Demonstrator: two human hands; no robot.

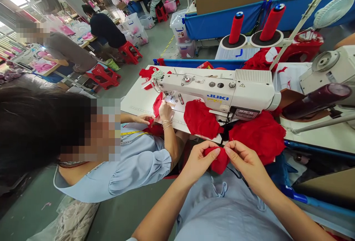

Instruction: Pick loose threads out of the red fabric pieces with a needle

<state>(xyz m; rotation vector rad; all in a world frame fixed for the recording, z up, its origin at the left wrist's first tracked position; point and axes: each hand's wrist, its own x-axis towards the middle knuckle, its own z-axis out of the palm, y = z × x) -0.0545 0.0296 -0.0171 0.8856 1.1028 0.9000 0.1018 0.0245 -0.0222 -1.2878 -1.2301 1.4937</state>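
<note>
Between my two hands, in front of my lap, is a small piece of red fabric (pixel 219 163). My left hand (pixel 202 156) pinches its left side between thumb and fingers. At its upper right edge my right hand (pixel 240 156) closes thumb against forefinger on the same fabric. A pile of red fabric (pixel 257 135) lies just beyond my right hand. Another red fabric piece (pixel 200 119) rests at the front edge of the white sewing table (pixel 138 98).
A white sewing machine (pixel 216 91) stands on the table. Close on my left, a co-worker in a light blue top (pixel 138 174) guides red cloth at the needle. Red thread cones (pixel 273 22) stand behind the machine. A second machine (pixel 330 67) is at the right.
</note>
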